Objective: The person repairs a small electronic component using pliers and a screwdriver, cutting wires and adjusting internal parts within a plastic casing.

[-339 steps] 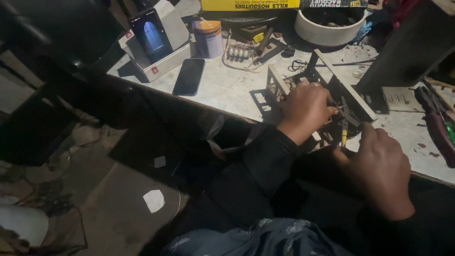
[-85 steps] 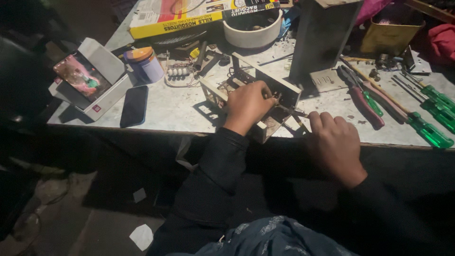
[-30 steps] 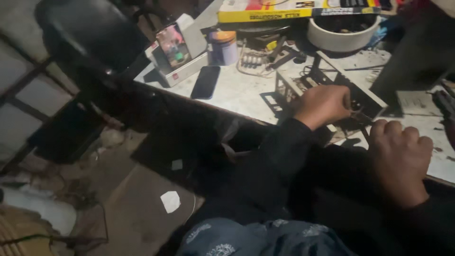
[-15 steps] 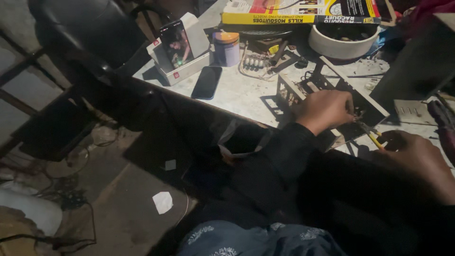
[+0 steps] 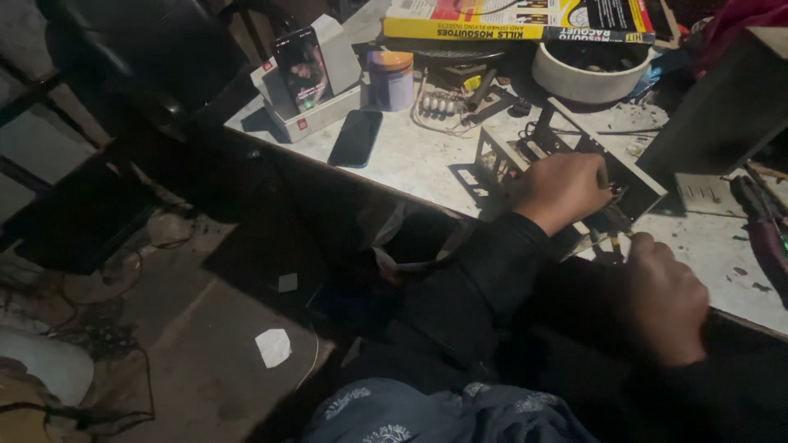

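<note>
Head view, looking down on a pale, scuffed worktop (image 5: pixel 410 160). Left hand (image 5: pixel 562 190) clamped over the top of an open grey sheet-metal chassis (image 5: pixel 624 176), fingers curled shut around its near edge, holding it steady near the bench's front edge. Right hand (image 5: pixel 663 299) at five o'clock of the left, closed in a fist, knuckles up; a thin yellow-tipped tool shaft (image 5: pixel 611 240) poking out toward the chassis, though hard to tell in this dim light exactly how it sits in the grip. Black sleeves on both arms.

At ten o'clock of the chassis, a black slab phone (image 5: pixel 355 138) lying flat, screen dark. Further toward ten o'clock, a second phone with lit screen (image 5: pixel 302 70) propped upright in a white cardboard box (image 5: pixel 324 115). Just right of that, a small lilac jar with an orange lid (image 5: pixel 390 79). At twelve o'clock, a round white bowl (image 5: pixel 591 78) of dark bits, and beyond it a long yellow printed carton (image 5: pixel 517 18). At three o'clock, dark-handled tools (image 5: pixel 763 221) at the frame's edge. Down at seven o'clock, a white scrap of paper (image 5: pixel 273 347) on the floor.
</note>
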